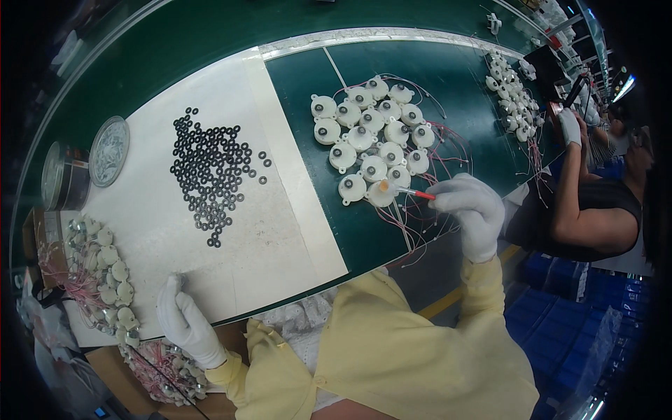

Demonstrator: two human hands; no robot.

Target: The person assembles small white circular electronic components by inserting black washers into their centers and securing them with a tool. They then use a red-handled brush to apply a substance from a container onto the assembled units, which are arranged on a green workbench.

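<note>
My right hand [470, 210], in a white glove, is closed around a small brush [423, 194] with a red handle and pale orange bristles. The bristles touch or hover over a round white motor [380, 196] at the near edge of a group; the contact is too small to tell. Other white motors [373, 166] of this group have dark centre pieces and pink and white wires. My left hand [185, 320], also gloved, is at the near edge of the white sheet [280, 231], fingers stretched out, with greyish fingertips. Black rings [210, 157] lie spread farther off on that sheet.
A round tin [63, 175] and a patterned lid [110, 151] stand at far left. More wired motors are piled [105, 273] at left and in a cardboard box [115, 374] below. At right, a co-worker [595, 210] sits beside another motor group [512, 98]. Blue crates [553, 329] stand lower right.
</note>
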